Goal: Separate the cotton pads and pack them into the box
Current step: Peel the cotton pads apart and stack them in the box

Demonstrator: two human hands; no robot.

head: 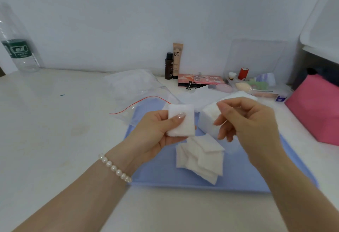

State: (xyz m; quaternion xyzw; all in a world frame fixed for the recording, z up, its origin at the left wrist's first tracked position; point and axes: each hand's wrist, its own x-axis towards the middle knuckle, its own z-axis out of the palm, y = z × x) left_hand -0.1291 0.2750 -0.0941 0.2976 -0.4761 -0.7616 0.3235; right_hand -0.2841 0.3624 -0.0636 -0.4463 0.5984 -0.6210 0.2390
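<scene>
Left hand (156, 132): pinching a small stack of cotton pads (181, 120), thumb flat on top, fingers behind. Right hand (245, 120): fingers curled, apparently empty, hovering just in front of a white box (208, 120). Loose pads (200, 157): overlapping heap on blue mat (159, 173), below both hands. Judged very light, soft, clingy, easily creased; best taken at a corner or edge, peeled singly. Beyond, on desk (55, 121): clear zip bag (135, 92), cosmetics.

Both hands raised over blue mat (159, 173), cotton pads in progress.
Left hand (156, 134) grips a pad stack (181, 121); right hand (245, 121), at 3 o'clock of it, fingers curled. Loose pads (200, 158) lie at 6 o'clock.
</scene>
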